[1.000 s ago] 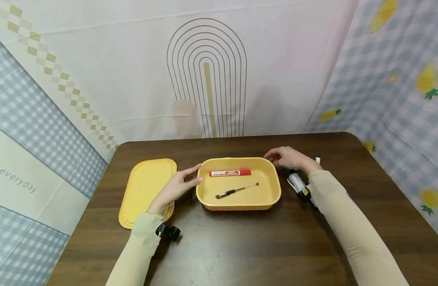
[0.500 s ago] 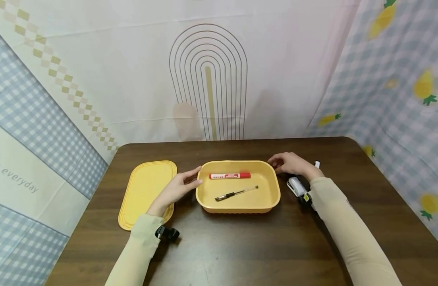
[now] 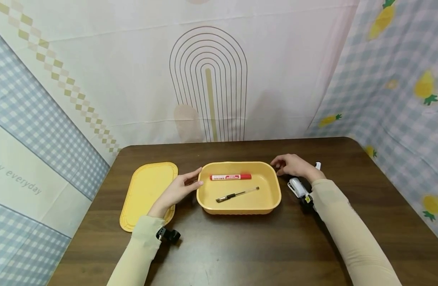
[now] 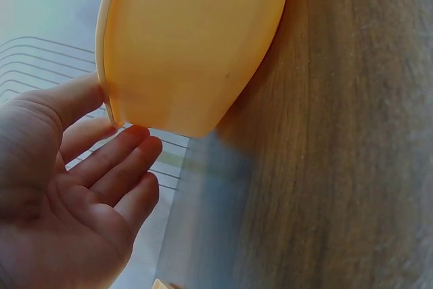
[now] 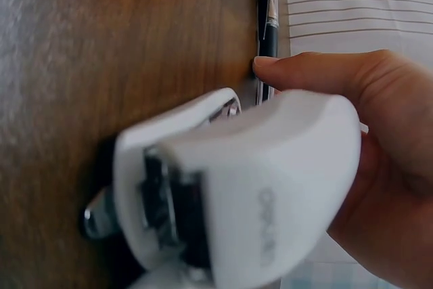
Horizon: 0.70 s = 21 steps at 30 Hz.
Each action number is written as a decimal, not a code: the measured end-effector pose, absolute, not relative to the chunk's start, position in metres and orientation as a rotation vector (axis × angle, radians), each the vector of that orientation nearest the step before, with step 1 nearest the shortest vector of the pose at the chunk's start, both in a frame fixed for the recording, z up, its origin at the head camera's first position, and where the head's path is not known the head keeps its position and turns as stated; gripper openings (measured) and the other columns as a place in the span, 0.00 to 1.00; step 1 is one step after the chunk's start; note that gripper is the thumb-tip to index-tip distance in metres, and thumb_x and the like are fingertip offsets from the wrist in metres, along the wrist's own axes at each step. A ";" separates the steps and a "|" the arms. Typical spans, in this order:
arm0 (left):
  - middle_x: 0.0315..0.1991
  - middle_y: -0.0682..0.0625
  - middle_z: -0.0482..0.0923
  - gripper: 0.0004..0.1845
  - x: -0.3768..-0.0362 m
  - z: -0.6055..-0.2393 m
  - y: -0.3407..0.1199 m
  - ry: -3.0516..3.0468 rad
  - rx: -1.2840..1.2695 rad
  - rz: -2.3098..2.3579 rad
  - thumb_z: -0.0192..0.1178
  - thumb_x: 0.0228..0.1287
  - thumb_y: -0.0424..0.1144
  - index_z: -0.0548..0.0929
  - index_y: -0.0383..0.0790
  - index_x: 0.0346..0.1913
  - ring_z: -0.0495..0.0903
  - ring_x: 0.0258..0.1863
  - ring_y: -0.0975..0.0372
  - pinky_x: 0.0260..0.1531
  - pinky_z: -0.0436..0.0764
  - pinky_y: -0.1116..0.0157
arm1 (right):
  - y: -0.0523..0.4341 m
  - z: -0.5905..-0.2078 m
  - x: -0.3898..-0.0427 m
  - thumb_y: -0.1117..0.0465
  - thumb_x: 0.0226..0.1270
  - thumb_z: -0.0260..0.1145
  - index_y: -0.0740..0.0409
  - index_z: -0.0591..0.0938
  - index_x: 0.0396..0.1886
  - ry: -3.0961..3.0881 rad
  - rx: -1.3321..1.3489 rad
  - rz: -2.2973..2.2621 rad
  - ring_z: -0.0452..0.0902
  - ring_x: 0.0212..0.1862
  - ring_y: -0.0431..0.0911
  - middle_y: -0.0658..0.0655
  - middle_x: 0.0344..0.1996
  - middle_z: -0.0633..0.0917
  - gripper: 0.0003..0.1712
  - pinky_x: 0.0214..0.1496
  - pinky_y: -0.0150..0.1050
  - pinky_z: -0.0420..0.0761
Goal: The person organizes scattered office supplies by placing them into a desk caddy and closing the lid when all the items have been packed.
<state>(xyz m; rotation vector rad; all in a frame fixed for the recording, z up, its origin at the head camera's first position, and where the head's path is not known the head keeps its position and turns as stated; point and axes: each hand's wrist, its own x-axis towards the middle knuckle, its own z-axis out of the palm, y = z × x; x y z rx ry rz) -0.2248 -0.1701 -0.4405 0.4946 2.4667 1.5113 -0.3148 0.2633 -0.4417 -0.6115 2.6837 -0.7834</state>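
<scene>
In the head view a yellow plastic box (image 3: 240,204) stands on the table, holding a red marker (image 3: 230,177) and a black-and-clear pen (image 3: 237,194). My left hand (image 3: 177,190) touches its left end; in the left wrist view the thumb meets the rim and the other fingers spread loosely below. My right hand (image 3: 294,166) is beside the box's right end. The right wrist view shows its thumb across another black pen (image 5: 268,35), the other fingers largely hidden by a white stapler (image 5: 277,181) in front. That stapler lies on the table below the right wrist.
A flat yellow lid (image 3: 147,186) lies left of the box, partly under the left forearm. Beyond the right wrist the tip of a white, black-ended pen or marker (image 3: 317,165) shows. A printed cloth (image 3: 276,71) hangs behind the dark wooden table (image 3: 240,246).
The right hand has shifted slightly, and the dark pen that showed under it earlier is now covered in the head view. The left hand keeps its place on the box.
</scene>
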 end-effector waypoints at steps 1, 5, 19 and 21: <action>0.73 0.47 0.66 0.31 -0.224 -0.441 -0.170 2.470 0.491 1.510 0.62 0.73 0.39 0.67 0.38 0.75 0.72 0.68 0.53 0.65 0.73 0.55 | 0.264 -0.442 -0.315 0.67 0.63 0.71 0.59 0.84 0.56 2.682 -0.605 -0.782 0.77 0.44 0.50 0.57 0.42 0.82 0.20 0.48 0.49 0.79; 0.73 0.48 0.66 0.31 -0.224 -0.440 -0.169 2.486 0.481 1.494 0.62 0.73 0.40 0.67 0.39 0.75 0.72 0.67 0.53 0.65 0.73 0.54 | 0.267 -0.442 -0.315 0.66 0.63 0.71 0.59 0.84 0.56 2.668 -0.595 -0.780 0.76 0.42 0.50 0.56 0.40 0.82 0.20 0.46 0.47 0.78; 0.73 0.49 0.66 0.32 -0.223 -0.438 -0.170 2.515 0.499 1.456 0.62 0.73 0.44 0.67 0.40 0.75 0.71 0.68 0.54 0.66 0.72 0.56 | 0.265 -0.436 -0.316 0.65 0.67 0.69 0.60 0.85 0.50 2.600 -0.598 -0.759 0.73 0.36 0.46 0.52 0.34 0.81 0.13 0.43 0.43 0.75; 0.73 0.50 0.66 0.31 -0.223 -0.438 -0.170 2.519 0.500 1.457 0.62 0.73 0.43 0.68 0.40 0.75 0.71 0.68 0.54 0.66 0.72 0.56 | 0.265 -0.436 -0.316 0.65 0.67 0.68 0.60 0.85 0.49 2.594 -0.611 -0.758 0.72 0.35 0.46 0.52 0.33 0.81 0.11 0.43 0.43 0.74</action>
